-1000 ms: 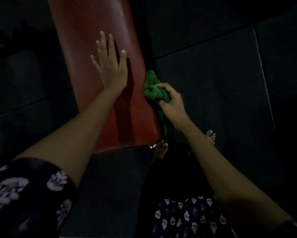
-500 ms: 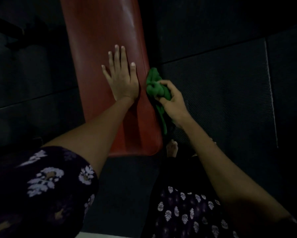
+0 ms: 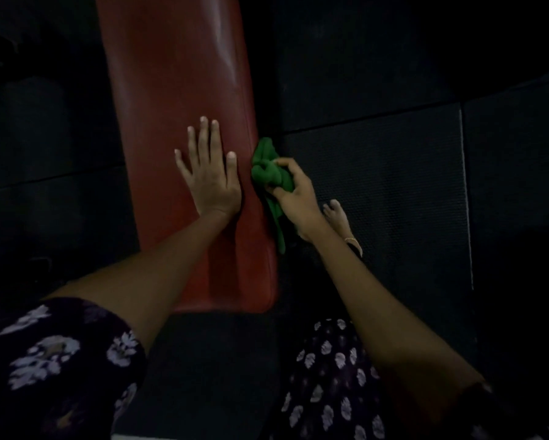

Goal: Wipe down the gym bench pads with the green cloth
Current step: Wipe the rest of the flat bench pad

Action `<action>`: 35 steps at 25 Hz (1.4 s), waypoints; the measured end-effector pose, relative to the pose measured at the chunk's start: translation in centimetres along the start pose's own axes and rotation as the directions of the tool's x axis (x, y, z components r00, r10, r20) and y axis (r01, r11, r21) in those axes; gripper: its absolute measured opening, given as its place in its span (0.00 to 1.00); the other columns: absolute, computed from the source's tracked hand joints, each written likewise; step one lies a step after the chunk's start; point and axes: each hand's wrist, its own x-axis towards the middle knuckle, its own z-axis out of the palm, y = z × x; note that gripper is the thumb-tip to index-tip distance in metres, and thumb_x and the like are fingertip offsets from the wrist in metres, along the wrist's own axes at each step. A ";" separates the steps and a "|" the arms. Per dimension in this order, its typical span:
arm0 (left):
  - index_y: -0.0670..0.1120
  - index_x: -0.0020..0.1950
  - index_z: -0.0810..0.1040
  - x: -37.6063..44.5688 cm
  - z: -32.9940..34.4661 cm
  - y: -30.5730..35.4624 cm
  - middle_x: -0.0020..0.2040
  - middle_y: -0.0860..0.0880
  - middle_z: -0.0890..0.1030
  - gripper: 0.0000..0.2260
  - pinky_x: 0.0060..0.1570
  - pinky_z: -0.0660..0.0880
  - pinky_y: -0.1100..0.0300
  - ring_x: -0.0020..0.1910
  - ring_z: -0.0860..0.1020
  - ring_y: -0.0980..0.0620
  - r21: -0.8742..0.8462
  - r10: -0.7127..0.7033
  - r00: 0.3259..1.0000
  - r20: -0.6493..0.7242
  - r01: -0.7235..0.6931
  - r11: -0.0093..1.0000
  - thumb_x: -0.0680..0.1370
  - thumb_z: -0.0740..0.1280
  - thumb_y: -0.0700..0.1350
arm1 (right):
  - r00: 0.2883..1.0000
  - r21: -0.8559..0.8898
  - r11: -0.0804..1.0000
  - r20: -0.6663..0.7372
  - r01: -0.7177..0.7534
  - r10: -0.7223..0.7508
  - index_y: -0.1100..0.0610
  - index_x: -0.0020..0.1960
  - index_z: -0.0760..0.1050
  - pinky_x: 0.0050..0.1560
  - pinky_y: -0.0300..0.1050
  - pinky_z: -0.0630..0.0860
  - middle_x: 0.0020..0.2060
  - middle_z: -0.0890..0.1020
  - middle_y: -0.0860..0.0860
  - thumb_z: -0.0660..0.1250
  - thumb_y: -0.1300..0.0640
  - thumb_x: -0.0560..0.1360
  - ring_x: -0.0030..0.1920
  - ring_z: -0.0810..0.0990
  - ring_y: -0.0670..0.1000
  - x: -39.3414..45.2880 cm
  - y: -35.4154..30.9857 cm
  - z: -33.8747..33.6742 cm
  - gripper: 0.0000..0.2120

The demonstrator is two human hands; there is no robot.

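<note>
The green cloth point(image 3: 268, 173) is bunched against the right edge of the red bench pad point(image 3: 184, 100), gripped in the curled fingers point(image 3: 282, 161) of the right hand point(image 3: 293, 195). The left hand point(image 3: 209, 176) lies flat on the pad near that edge, fingers straight and holding nothing.
</note>
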 end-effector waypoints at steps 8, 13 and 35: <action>0.45 0.75 0.61 0.1 -0.4 0.2 0.75 0.47 0.62 0.24 0.72 0.45 0.45 0.75 0.55 0.49 -0.020 -0.044 0.999 0.026 0.044 0.999 0.80 0.49 0.53 | 0.998 -0.110 0.992 0.002 0.058 -0.058 0.61 0.60 0.70 0.47 0.33 0.75 0.48 0.77 0.48 0.62 0.74 0.72 0.44 0.76 0.38 6.0 -3.7 0.2 0.18; 0.44 0.68 0.71 1.1 -2.3 0.8 0.68 0.51 0.71 0.21 0.71 0.52 0.48 0.71 0.63 0.49 -0.211 -0.110 0.993 0.046 0.117 0.970 0.78 0.56 0.51 | 0.999 -0.088 0.996 0.035 -0.004 0.007 0.56 0.59 0.71 0.48 0.42 0.76 0.47 0.78 0.47 0.63 0.70 0.74 0.46 0.77 0.44 6.7 -4.5 -0.5 0.17; 0.48 0.76 0.59 25.0 0.1 4.3 0.76 0.52 0.59 0.27 0.70 0.41 0.38 0.76 0.53 0.48 -0.027 -0.133 0.991 -0.013 0.133 0.991 0.79 0.49 0.57 | 0.994 -0.360 0.928 0.087 0.100 -0.073 0.48 0.76 0.53 0.70 0.49 0.56 0.74 0.60 0.45 0.54 0.45 0.75 0.67 0.60 0.47 18.4 -10.9 0.7 0.30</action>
